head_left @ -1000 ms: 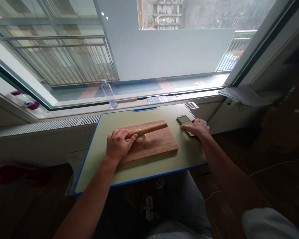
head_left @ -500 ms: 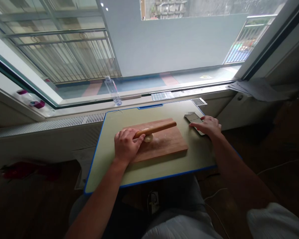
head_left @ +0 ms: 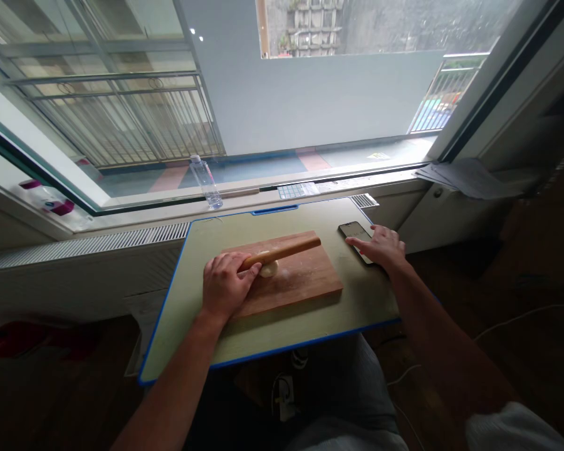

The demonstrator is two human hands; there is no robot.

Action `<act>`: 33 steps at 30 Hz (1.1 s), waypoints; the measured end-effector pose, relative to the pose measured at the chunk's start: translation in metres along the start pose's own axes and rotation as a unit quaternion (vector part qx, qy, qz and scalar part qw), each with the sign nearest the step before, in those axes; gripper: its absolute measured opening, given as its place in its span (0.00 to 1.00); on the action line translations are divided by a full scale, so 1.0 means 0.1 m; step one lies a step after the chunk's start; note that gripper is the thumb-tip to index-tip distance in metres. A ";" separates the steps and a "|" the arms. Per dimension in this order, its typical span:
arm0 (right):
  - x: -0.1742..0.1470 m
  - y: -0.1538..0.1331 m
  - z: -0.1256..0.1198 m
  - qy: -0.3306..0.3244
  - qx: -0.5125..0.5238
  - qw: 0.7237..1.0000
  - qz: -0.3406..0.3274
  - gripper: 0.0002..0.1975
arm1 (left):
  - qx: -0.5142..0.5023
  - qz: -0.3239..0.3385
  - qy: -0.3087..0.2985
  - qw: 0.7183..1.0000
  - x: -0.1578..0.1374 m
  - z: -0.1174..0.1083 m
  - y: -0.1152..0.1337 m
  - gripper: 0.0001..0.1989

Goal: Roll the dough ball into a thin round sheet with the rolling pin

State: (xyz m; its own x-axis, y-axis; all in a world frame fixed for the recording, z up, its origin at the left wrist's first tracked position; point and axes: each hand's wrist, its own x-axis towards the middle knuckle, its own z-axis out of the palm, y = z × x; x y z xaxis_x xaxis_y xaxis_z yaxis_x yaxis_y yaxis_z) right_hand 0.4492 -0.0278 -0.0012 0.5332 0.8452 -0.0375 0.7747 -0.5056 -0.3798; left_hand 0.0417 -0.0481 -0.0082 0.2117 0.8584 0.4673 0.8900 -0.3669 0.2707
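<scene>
A wooden rolling pin (head_left: pixel 286 250) lies slantwise above a cutting board (head_left: pixel 305 282), and my left hand (head_left: pixel 225 282) is closed around its near-left end. Under the pin, by my left thumb, is a small pale round of dough (head_left: pixel 269 269), partly covered by the pin. The board has a light dusting of what looks like flour. To the right, a phone (head_left: pixel 356 232) rests face up on the small table. My right hand (head_left: pixel 380 246) spans it, thumb across the screen to the left edge and fingers along the right side.
The pale folding table (head_left: pixel 188 338) has a blue edge and stands against the windowsill. On the sill are a clear plastic bottle (head_left: pixel 207 183), a keypad-like flat object (head_left: pixel 297 190) and a purple-capped bottle (head_left: pixel 47 197). Papers (head_left: pixel 465 176) lie at the right. A white cable crosses the floor.
The camera view has shifted, so the table, hands and board sit slightly lower and further left. Both hands keep nearly the same places on the rolling pin and the phone.
</scene>
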 end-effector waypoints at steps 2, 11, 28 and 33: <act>-0.05 -0.10 0.01 0.040 0.037 0.997 -0.046 0.44 | -0.004 0.007 -0.010 1.000 0.02 -0.03 -0.01 0.16; -0.45 -0.96 0.19 0.044 0.190 0.907 -0.373 0.23 | -0.037 0.067 -0.096 0.992 0.33 -0.13 -0.18 0.17; -0.54 -0.99 0.35 -0.006 0.113 0.887 -0.447 0.19 | -0.070 0.012 -0.070 0.995 0.19 -0.09 -0.08 0.18; -0.61 -1.05 0.34 0.048 0.032 0.915 -0.400 0.21 | -0.090 0.014 -0.071 0.993 0.19 -0.13 -0.03 0.19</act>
State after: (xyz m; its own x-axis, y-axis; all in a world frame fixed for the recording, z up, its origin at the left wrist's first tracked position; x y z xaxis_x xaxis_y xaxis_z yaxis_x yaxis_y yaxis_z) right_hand 0.3236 -0.0201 0.0097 -0.1671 0.9195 0.3559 0.9100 0.2827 -0.3032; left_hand 0.0375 -0.0350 0.0111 0.3023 0.8838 0.3572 0.7992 -0.4392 0.4103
